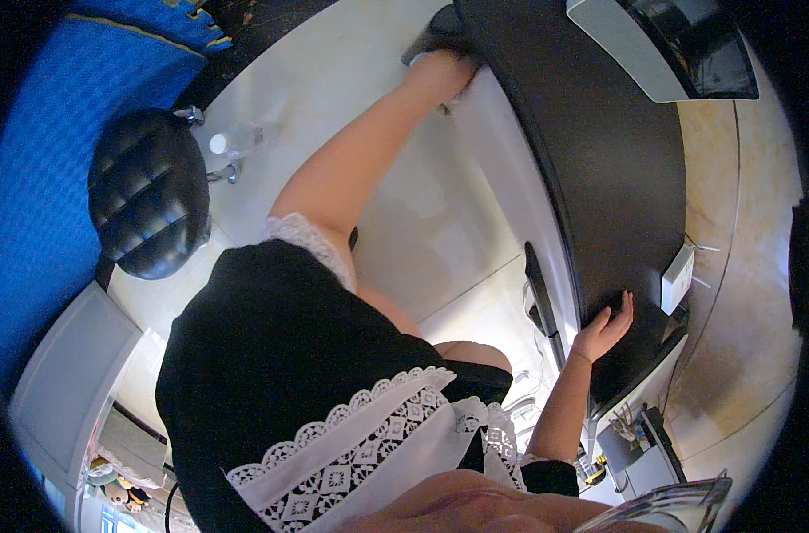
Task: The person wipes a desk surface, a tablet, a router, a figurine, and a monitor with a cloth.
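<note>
My right hand [603, 333] rests at the near edge of a long black tabletop [617, 166] with a pale side panel. Its fingers are extended and it holds nothing. A small white box [677, 280] stands near the table's far edge, beyond the fingertips. My left hand is out of view. Before me are my bare leg [351, 153], with the foot beside the table's base, and my black garment [278, 333] with white lace. A white-framed object with a dark glossy face [697, 53] sits on the table at the upper right.
A black quilted stool seat [150, 193] with chrome fittings is at the left. Close to it, a clear bottle with a white cap [221, 143] is on the pale floor. Blue foam mats [58, 153] lie beyond. A grey-white cabinet [71, 386] stands lower left, near plush toys [118, 490].
</note>
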`<state>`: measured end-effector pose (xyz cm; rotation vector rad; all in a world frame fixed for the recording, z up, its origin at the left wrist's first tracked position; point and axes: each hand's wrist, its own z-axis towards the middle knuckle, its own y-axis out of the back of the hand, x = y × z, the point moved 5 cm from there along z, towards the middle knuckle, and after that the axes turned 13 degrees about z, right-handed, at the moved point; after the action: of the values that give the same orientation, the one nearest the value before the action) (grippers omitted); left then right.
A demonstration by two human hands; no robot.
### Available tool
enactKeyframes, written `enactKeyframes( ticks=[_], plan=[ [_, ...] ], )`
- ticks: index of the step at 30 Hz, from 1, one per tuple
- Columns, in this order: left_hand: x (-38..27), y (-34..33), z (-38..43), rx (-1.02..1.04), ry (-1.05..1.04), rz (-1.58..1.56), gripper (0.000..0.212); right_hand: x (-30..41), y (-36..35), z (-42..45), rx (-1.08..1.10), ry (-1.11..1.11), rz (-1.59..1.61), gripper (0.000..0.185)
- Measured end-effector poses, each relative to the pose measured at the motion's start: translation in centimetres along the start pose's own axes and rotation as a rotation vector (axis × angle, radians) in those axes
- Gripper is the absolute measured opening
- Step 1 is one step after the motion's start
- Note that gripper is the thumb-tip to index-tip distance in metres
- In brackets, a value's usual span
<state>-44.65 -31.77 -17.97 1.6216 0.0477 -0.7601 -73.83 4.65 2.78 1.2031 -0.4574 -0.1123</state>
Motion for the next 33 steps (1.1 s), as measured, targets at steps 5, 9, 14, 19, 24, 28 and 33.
enactKeyframes(
  ticks=[5,9,14,19,24,28,33],
  plan=[
    [-0.7,1.2,-0.3,0.041,0.016,0.013,0.040,-0.5,-0.4,0.3,-0.003,0.039,-0.019,0.050],
    [-0.4,-0.1,-2.6,-0.169,0.181,-0.284,0.040,-0.3,-0.3,0.3,0.000,0.028,-0.049,0.051],
    [-2.4,5.2,-8.1,-0.146,0.302,-0.685,0.035,-0.4,-0.2,-0.1,-0.001,0.040,-0.055,0.053],
    [-1.9,3.0,-7.3,-0.276,0.260,-0.780,0.035,-0.1,-0.1,0.0,0.000,0.049,-0.036,0.055],
    [-1.5,-0.7,-6.1,-0.617,0.103,-0.455,0.038,-0.2,-0.1,0.2,0.003,0.050,-0.021,0.053],
    [-3.6,3.5,-7.4,-0.317,0.391,-0.706,0.036,-0.2,-0.1,0.2,-0.010,0.047,-0.005,0.051],
    [-5.0,7.5,-9.2,-0.349,0.201,-0.542,0.030,-0.3,0.0,0.1,-0.019,0.056,0.006,0.048]
  ],
)
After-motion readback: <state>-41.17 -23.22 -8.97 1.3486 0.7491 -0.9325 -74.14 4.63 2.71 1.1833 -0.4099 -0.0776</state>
